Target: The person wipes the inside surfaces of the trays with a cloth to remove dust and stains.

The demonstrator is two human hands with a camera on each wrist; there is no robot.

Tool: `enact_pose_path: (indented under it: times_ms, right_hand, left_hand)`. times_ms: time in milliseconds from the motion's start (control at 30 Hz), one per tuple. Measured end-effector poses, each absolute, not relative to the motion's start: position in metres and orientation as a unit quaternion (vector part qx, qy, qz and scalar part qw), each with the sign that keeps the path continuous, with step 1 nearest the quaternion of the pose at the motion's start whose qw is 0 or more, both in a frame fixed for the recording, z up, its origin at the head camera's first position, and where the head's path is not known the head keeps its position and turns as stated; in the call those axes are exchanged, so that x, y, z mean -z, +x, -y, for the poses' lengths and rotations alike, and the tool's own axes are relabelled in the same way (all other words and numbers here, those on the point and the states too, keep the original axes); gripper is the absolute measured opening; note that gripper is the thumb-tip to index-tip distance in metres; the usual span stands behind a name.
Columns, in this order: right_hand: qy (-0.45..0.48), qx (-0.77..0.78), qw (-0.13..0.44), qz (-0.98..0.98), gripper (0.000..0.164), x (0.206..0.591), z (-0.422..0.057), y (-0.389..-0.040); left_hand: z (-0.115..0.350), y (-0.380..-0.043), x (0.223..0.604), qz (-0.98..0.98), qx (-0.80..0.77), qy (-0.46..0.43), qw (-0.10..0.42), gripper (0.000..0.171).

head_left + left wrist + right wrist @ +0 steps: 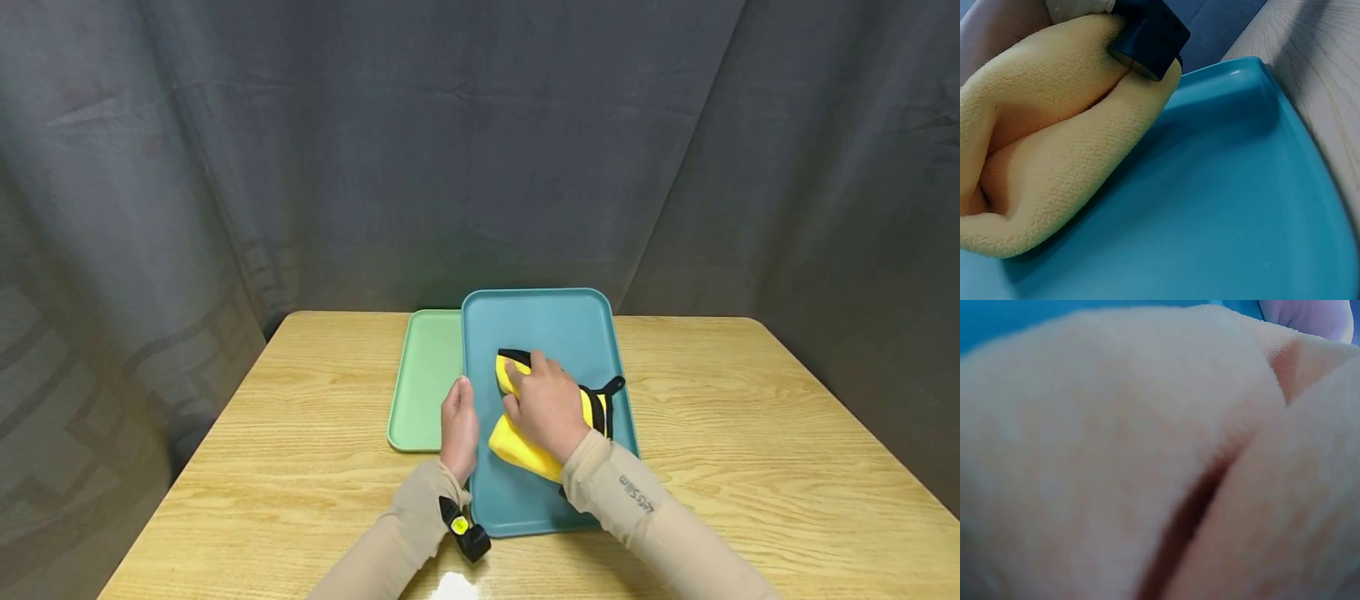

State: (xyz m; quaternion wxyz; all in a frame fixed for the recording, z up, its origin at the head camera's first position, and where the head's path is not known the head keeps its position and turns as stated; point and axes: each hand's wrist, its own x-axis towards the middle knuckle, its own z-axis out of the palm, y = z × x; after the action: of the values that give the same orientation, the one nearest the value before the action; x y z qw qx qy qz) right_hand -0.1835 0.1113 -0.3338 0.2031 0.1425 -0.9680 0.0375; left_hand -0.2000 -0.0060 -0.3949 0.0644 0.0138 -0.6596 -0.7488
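My left hand [459, 429] grips the left long side of a blue tray [540, 321], thumb lying along its rim and the other fingers mostly hidden. My right hand [551, 407] holds a bunched yellow cloth [525, 450] with black edging and a black hanging loop against the tray's inner face. In the left wrist view the fluffy cloth [1066, 162] folds over itself above the tray's floor [1191, 206]. Pale cloth folds [1104, 437] fill most of the right wrist view, with part of the left hand [1310, 315] at its top corner.
A light green tray [426, 379] lies on the wooden table [300, 417], its right part covered by the blue tray. Grey curtains [465, 167] hang behind the table. A black wrist camera [474, 542] is strapped to the left wrist.
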Motion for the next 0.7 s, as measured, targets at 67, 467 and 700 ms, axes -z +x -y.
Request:
enact_pose_path:
  times_ms: [67,467,700]
  right_hand:
    - [0.143,-0.038,0.202,0.968,0.037,0.334,-0.11,-0.184]
    - [0.16,-0.036,0.211,0.964,0.038,0.335,-0.102,-0.185]
    - [0.171,-0.033,0.219,0.96,0.037,0.334,-0.098,-0.184]
  left_hand:
    - [0.006,-0.199,0.394,0.66,0.749,0.013,0.061,0.034]
    - [0.008,-0.199,0.395,0.661,0.748,0.006,0.054,0.034]
    - [0.007,-0.2,0.396,0.655,0.753,0.014,0.059,0.033]
